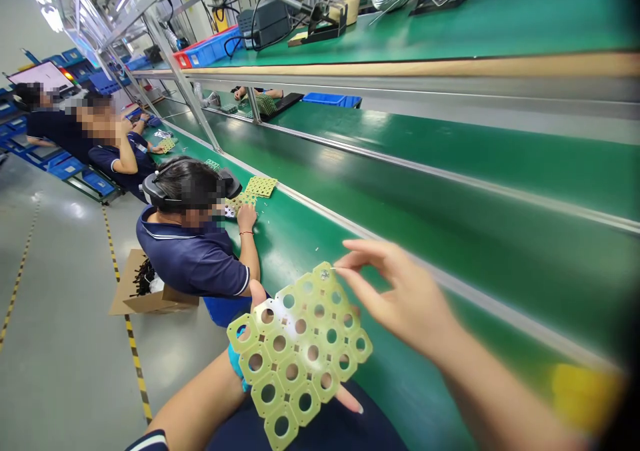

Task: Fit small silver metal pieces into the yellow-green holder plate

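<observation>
Left hand [250, 344] grips the yellow-green holed panel [300, 354] from underneath, while the right hand [400, 291] pinches at its top edge. Cardboard box [145, 291] on the floor holds black bits, can't tell what.

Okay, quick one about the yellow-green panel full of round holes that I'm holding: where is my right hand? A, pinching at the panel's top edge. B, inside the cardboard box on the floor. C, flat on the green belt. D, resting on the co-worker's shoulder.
A: the right hand has thumb and forefinger closed at the top edge of the panel, which the left hand supports from behind.
</observation>
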{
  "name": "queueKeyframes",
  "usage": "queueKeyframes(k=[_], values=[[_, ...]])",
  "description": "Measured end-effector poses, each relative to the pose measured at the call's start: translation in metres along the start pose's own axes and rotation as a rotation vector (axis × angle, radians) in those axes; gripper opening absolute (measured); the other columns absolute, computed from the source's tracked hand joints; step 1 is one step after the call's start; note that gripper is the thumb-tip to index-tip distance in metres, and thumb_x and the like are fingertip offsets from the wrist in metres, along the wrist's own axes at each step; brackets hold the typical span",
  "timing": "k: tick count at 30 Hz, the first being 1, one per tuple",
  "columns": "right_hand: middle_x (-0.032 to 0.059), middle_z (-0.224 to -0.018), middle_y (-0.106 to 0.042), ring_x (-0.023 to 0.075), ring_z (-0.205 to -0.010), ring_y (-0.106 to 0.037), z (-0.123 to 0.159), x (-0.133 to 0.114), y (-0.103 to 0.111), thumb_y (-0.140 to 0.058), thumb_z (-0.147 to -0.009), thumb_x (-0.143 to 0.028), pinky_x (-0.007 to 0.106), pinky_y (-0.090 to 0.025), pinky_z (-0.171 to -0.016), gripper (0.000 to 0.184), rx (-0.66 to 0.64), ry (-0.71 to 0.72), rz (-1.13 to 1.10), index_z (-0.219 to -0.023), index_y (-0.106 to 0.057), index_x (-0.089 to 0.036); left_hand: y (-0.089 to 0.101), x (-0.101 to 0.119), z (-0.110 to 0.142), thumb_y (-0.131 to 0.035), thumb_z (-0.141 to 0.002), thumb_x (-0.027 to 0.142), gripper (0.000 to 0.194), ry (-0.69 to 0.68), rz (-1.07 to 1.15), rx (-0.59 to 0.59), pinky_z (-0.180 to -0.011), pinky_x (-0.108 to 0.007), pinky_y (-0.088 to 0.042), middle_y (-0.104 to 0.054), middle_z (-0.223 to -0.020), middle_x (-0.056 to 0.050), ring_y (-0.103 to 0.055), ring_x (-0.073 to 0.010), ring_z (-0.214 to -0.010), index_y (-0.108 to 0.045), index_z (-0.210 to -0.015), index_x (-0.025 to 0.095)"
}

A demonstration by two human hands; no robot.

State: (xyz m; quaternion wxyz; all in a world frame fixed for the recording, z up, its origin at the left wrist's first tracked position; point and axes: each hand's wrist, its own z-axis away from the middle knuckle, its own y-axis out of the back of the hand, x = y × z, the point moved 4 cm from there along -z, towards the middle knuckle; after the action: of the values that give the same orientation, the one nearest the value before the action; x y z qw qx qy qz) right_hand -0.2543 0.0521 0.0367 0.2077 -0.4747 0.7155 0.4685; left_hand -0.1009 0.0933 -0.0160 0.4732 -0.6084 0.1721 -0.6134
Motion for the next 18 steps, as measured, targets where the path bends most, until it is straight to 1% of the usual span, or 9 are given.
queueKeyframes(k=[2, 3, 5, 7, 11, 14, 16, 18], values=[[-0.0002, -0.085, -0.057, 0.0104, -0.078, -0.055, -0.001, -0.003, -0.001, -0.047, -0.083, -0.016, 0.023, -0.049, -0.069, 0.032, -0.040, 0.040, 0.045, -0.113, -0.041, -0.023, -0.003, -0.003, 0.003, -0.014, -0.043, 0.091, 0.112, 0.132, 0.034, -0.054, -0.083, -0.057, -0.031, -0.044, -0.126, -0.006, -0.048, -0.0410, -0.105, -0.028, -0.134, 0.028], [-0.0004, -0.085, -0.057, 0.0099, -0.077, -0.055, -0.001, -0.004, -0.001, -0.047, -0.083, -0.015, 0.023, -0.049, -0.069, 0.032, -0.052, 0.053, 0.058, -0.114, -0.041, -0.023, -0.005, -0.002, 0.004, -0.016, -0.041, 0.092, 0.113, 0.168, 0.037, -0.073, -0.085, -0.055, -0.030, -0.042, -0.128, -0.005, -0.045, -0.0406, -0.109, -0.026, -0.134, 0.028], [-0.0008, -0.085, -0.056, 0.0090, -0.076, -0.054, -0.002, -0.006, 0.000, -0.047, -0.083, -0.014, 0.021, -0.049, -0.069, 0.033, -0.055, 0.060, 0.071, -0.114, -0.041, -0.023, -0.008, 0.001, 0.005, -0.016, -0.041, 0.092, 0.114, 0.166, 0.027, -0.070, -0.087, -0.054, -0.029, -0.041, -0.129, -0.005, -0.042, -0.0403, -0.112, -0.025, -0.135, 0.027], [-0.0011, -0.084, -0.056, 0.0086, -0.076, -0.054, -0.003, -0.008, 0.001, -0.047, -0.082, -0.013, 0.018, -0.048, -0.063, 0.032, -0.053, 0.073, 0.085, -0.112, -0.041, -0.022, -0.011, 0.003, 0.005, -0.015, -0.041, 0.093, 0.116, 0.177, 0.015, -0.065, -0.088, -0.056, -0.027, -0.039, -0.130, -0.005, -0.039, -0.0415, -0.114, -0.023, -0.135, 0.026], [-0.0016, -0.083, -0.056, 0.0075, -0.072, -0.053, -0.003, -0.009, 0.000, -0.048, -0.082, -0.013, 0.015, -0.041, -0.048, 0.031, -0.074, 0.082, 0.109, -0.110, -0.041, -0.021, -0.015, 0.005, 0.006, -0.014, -0.038, 0.093, 0.120, 0.249, -0.030, -0.005, -0.083, -0.066, -0.021, -0.029, -0.136, -0.010, -0.032, -0.0496, -0.115, -0.016, -0.137, 0.026], [-0.0019, -0.083, -0.056, 0.0069, -0.072, -0.053, -0.002, -0.008, -0.001, -0.048, -0.082, -0.014, 0.015, -0.038, -0.044, 0.031, -0.081, 0.081, 0.112, -0.111, -0.041, -0.022, -0.018, 0.007, 0.007, -0.018, -0.037, 0.093, 0.122, 0.263, -0.033, -0.010, -0.082, -0.071, -0.012, -0.022, -0.139, -0.013, -0.023, -0.0543, -0.117, -0.010, -0.138, 0.024], [-0.0016, -0.083, -0.056, 0.0074, -0.073, -0.053, -0.002, -0.008, -0.001, -0.048, -0.082, -0.015, 0.016, -0.038, -0.045, 0.031, -0.083, 0.087, 0.114, -0.111, -0.041, -0.022, -0.020, 0.007, 0.008, -0.022, -0.039, 0.092, 0.120, 0.262, -0.022, -0.031, -0.083, -0.070, -0.011, -0.022, -0.140, -0.011, -0.020, -0.0538, -0.118, -0.011, -0.138, 0.025], [-0.0010, -0.082, -0.056, 0.0084, -0.071, -0.053, -0.002, -0.009, -0.002, -0.047, -0.082, -0.015, 0.017, -0.039, -0.045, 0.029, -0.086, 0.096, 0.120, -0.110, -0.042, -0.022, -0.019, 0.006, 0.009, -0.025, -0.043, 0.091, 0.114, 0.248, -0.013, -0.051, -0.085, -0.068, -0.017, -0.024, -0.139, -0.009, -0.025, -0.0510, -0.118, -0.017, -0.137, 0.027]])
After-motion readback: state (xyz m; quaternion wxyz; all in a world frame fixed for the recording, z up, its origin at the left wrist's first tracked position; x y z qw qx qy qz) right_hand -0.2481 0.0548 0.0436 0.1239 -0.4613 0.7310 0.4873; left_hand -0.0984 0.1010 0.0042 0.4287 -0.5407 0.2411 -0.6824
